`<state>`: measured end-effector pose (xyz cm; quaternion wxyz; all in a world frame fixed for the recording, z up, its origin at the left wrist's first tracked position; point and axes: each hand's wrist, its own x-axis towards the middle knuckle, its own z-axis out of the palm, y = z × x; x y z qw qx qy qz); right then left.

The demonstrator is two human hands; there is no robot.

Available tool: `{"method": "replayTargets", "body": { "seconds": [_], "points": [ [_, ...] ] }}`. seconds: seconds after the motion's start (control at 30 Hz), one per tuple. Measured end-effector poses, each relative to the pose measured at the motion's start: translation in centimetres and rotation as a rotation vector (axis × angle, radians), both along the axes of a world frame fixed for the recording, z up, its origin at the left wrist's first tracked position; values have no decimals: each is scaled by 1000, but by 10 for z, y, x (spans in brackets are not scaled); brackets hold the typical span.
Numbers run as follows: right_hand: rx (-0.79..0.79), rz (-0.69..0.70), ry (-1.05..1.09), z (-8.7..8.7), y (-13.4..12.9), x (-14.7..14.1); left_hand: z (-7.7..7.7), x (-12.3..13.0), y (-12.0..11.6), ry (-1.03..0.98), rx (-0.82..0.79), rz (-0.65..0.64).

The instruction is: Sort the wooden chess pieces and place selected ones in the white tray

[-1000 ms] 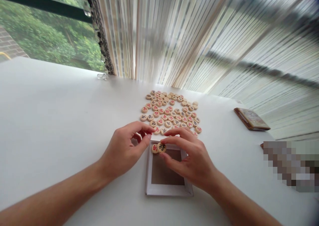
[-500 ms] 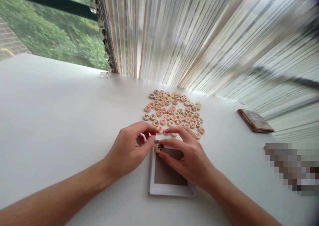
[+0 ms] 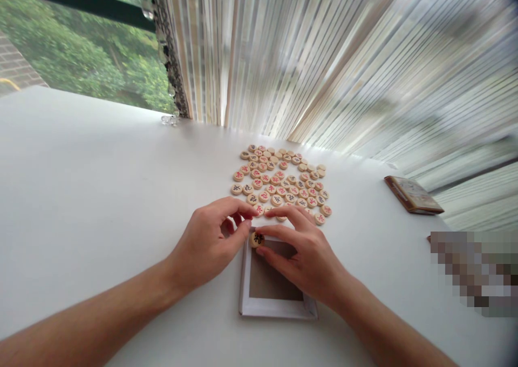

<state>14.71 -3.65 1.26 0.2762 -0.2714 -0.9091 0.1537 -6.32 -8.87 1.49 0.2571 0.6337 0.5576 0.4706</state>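
Observation:
A round wooden xiangqi piece (image 3: 257, 240) with a black character is between the thumb and index finger of my right hand (image 3: 301, 243). It sits at the far left corner inside a shallow white-rimmed box (image 3: 271, 308) with a brown bottom. My left hand (image 3: 216, 240) hovers by that same corner, its thumb and index finger curved and slightly apart, with nothing visible between them. Just beyond my fingertips, many loose xiangqi pieces (image 3: 277, 199) lie spread on the table, marked in red or black. My right hand hides part of the box and a few near pieces.
The white table (image 3: 121, 172) runs back to a window and a striped string curtain (image 3: 259, 54). A small brown box or book (image 3: 415, 195) lies at the right. A clear glass ornament (image 3: 170, 120) rests by the curtain's left edge. A pixelated patch covers the far right.
The view has shifted very slightly. Both hands, the held piece and the box keep nearly the same places.

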Motion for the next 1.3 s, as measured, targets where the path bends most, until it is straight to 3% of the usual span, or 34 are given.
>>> {"method": "replayTargets", "body": {
  "seconds": [0.47, 0.9, 1.3],
  "points": [
    [-17, 3, 24, 0, 0, 3, 3, 1, -1, -6, -4, 2],
    [-6, -122, 184, 2, 17, 14, 3, -8, 5, -39, -17, 83],
    [-53, -132, 303, -5, 25, 13, 22, -19, 40, -223, 95, 202]
  ]
}}
